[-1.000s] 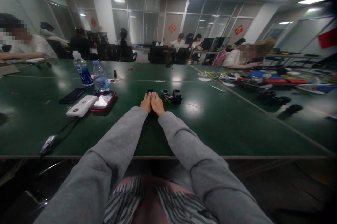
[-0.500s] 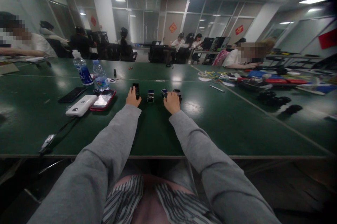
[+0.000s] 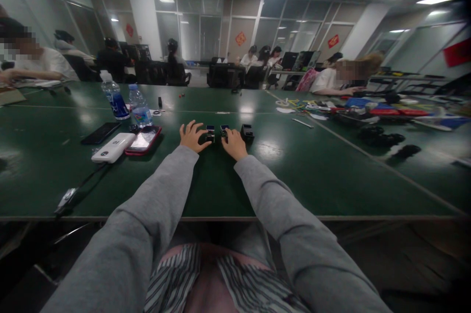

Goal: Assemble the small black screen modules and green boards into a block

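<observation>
My left hand (image 3: 192,137) is open, its fingers spread above the table, with the thumb at the lower left side of a small boxy dark device (image 3: 210,131). I cannot tell whether the thumb presses on it. My right hand (image 3: 234,145) is closed around a second small dark device (image 3: 224,129), whose bluish top shows past the fingertips. To the right of that hand stands a third dark boxy device (image 3: 247,131). What these devices are is too small to make out. Anything under my left palm is hidden.
Left on the green table (image 3: 228,190) lie a black phone (image 3: 101,133), a white power bank (image 3: 113,147) with a cable and a red-edged phone (image 3: 143,140). Two bottles (image 3: 140,107) stand behind them. Tools and cables (image 3: 312,107) lie right. Several people sit around.
My left hand has let go of a dark device and spread its fingers, moving right toward the middle one. My right hand has shifted left with its device, uncovering the rightmost one.
</observation>
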Demonstrator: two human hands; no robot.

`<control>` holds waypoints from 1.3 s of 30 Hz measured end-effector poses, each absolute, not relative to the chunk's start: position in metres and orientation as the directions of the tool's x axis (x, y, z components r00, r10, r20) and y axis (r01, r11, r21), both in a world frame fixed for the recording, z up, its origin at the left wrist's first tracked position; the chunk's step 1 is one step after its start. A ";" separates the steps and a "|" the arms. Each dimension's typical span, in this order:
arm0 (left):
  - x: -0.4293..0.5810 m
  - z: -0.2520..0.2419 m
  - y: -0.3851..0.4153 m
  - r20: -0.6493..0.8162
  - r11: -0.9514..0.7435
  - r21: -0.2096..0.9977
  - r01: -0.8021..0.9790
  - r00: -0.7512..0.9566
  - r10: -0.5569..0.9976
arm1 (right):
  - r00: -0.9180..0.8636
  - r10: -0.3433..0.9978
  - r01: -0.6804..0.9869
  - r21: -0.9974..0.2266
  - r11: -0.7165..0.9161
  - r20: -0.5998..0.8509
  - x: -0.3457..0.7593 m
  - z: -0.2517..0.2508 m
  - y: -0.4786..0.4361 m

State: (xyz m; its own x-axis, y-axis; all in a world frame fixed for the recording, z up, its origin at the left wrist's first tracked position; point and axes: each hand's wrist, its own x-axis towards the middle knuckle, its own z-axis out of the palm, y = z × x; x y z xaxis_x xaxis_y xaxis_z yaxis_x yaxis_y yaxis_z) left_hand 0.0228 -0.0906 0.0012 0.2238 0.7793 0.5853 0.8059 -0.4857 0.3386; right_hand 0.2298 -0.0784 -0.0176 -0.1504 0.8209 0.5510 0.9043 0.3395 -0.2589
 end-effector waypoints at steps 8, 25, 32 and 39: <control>0.023 -0.006 -0.085 0.556 -0.466 0.285 0.838 0.251 0.792 | -0.119 0.863 0.827 -0.432 0.359 0.491 0.230 -0.024 -0.074; 0.025 -0.013 -0.078 0.587 -0.437 0.190 0.879 0.255 0.768 | -0.202 0.834 0.811 -0.390 0.436 0.513 0.232 -0.038 -0.059; 0.025 -0.012 -0.078 0.583 -0.430 0.214 0.877 0.239 0.777 | -0.227 0.840 0.808 -0.386 0.445 0.493 0.231 -0.038 -0.060; 0.022 -0.013 -0.076 0.569 -0.437 0.193 0.879 0.263 0.779 | -0.241 0.825 0.779 -0.405 0.478 0.511 0.233 -0.040 -0.056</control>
